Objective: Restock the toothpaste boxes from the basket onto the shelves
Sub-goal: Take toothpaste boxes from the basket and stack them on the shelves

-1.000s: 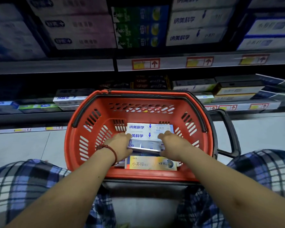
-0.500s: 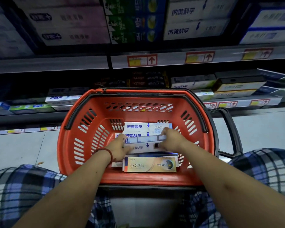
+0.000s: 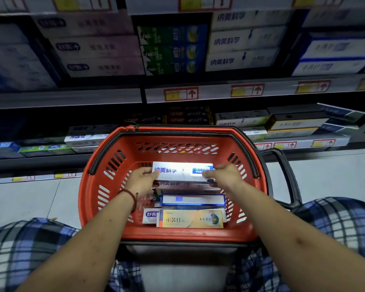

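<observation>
A red plastic basket (image 3: 93, 192) stands on the floor between my knees. My left hand (image 3: 142, 181) and my right hand (image 3: 223, 175) hold a white toothpaste box (image 3: 180, 171) by its two ends, lifted above the other boxes in the basket. Below it lie another white box, a white box with a blue edge (image 3: 193, 200), a yellow box (image 3: 191, 219) and a small white box (image 3: 150, 216). A matching stack of white boxes (image 3: 242, 41) sits on the upper shelf, right of centre.
Shelves with price rails (image 3: 247, 90) face me, stocked with green boxes (image 3: 173, 50), pale boxes at left and blue-white boxes at right. The lower shelf holds yellow and white boxes (image 3: 293, 125). The basket's black handle (image 3: 289, 178) sticks out at right. Grey floor tiles lie either side.
Both hands gripped the top white box and raised it out of the pile, turning its printed face toward me. My view tilted up toward the shelves.
</observation>
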Action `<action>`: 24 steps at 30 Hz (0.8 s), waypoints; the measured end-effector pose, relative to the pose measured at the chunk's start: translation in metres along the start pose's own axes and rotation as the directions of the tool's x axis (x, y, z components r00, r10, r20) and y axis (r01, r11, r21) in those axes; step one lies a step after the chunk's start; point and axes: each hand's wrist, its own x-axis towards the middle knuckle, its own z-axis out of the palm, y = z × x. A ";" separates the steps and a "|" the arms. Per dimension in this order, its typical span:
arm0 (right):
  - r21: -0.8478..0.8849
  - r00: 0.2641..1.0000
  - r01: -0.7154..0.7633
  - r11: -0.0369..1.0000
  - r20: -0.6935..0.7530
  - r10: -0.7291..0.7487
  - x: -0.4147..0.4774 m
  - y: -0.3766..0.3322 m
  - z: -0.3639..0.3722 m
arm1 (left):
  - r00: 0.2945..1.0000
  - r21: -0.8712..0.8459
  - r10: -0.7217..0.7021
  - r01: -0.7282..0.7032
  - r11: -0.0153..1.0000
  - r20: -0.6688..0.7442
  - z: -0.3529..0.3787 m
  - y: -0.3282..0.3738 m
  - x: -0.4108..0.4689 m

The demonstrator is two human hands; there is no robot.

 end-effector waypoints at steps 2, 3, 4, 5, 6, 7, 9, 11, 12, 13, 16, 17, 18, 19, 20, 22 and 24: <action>0.057 0.999 0.011 0.998 -0.035 -0.009 -0.004 -0.005 -0.004 | 0.999 -0.024 0.009 -0.010 1.000 -0.037 -0.002 0.001 -0.001; 0.072 0.999 0.018 0.997 -0.040 -0.015 -0.007 -0.008 -0.005 | 0.998 -0.039 0.021 -0.023 0.999 -0.060 -0.003 0.003 -0.005; 0.080 0.999 0.028 0.996 -0.041 -0.025 -0.010 -0.010 -0.006 | 0.996 -0.054 0.036 -0.040 0.998 -0.080 -0.005 0.005 -0.008; 0.080 0.998 0.044 0.996 -0.042 -0.041 -0.013 -0.012 -0.006 | 0.994 -0.062 0.045 -0.052 0.997 -0.104 -0.006 0.006 -0.012; 0.081 0.997 0.065 0.995 -0.050 -0.061 -0.016 -0.015 -0.006 | 0.991 -0.070 0.056 -0.065 0.995 -0.120 -0.008 0.008 -0.014; 0.079 0.994 0.093 0.993 -0.057 -0.088 -0.019 -0.018 -0.006 | 0.989 -0.079 0.064 -0.075 0.994 -0.131 -0.009 0.009 -0.017; 0.080 0.986 0.157 0.984 -0.077 -0.151 -0.026 -0.025 -0.007 | 0.989 -0.126 0.085 -0.100 0.987 -0.122 -0.012 0.016 -0.026; 0.081 0.972 0.221 0.972 -0.096 -0.213 -0.032 -0.033 -0.012 | 0.991 -0.209 0.103 -0.120 0.971 -0.088 -0.012 0.027 -0.034; 0.083 0.965 0.253 0.964 -0.100 -0.244 -0.034 -0.038 -0.014 | 0.989 -0.236 0.123 -0.139 0.962 -0.081 -0.013 0.034 -0.038; 0.085 0.954 0.291 0.953 -0.102 -0.282 -0.037 -0.044 -0.018 | 0.985 -0.252 0.151 -0.168 0.953 -0.086 -0.013 0.042 -0.043; 0.112 0.922 0.379 0.919 -0.136 -0.364 -0.041 -0.067 -0.030 | 0.966 -0.275 0.216 -0.247 0.929 -0.140 -0.010 0.067 -0.052; 0.120 0.916 0.391 0.912 -0.143 -0.374 -0.043 -0.075 -0.035 | 0.961 -0.285 0.228 -0.265 0.921 -0.155 -0.008 0.074 -0.053; 0.130 0.910 0.406 0.904 -0.150 -0.387 -0.043 -0.084 -0.041 | 0.955 -0.283 0.247 -0.285 0.916 -0.163 -0.004 0.084 -0.056; 0.136 0.904 0.419 0.898 -0.158 -0.397 -0.045 -0.091 -0.049 | 0.948 -0.272 0.270 -0.308 0.912 -0.169 0.000 0.094 -0.058; 0.148 0.895 0.437 0.887 -0.173 -0.412 -0.045 -0.099 -0.058 | 0.940 -0.257 0.296 -0.332 0.908 -0.169 0.005 0.106 -0.060; 0.146 0.870 0.481 0.865 -0.203 -0.449 -0.046 -0.115 -0.076 | 0.918 -0.228 0.358 -0.391 0.892 -0.172 0.017 0.132 -0.064; 0.127 0.841 0.525 0.841 -0.231 -0.490 -0.049 -0.134 -0.098 | 0.888 -0.184 0.429 -0.456 0.871 -0.169 0.030 0.161 -0.071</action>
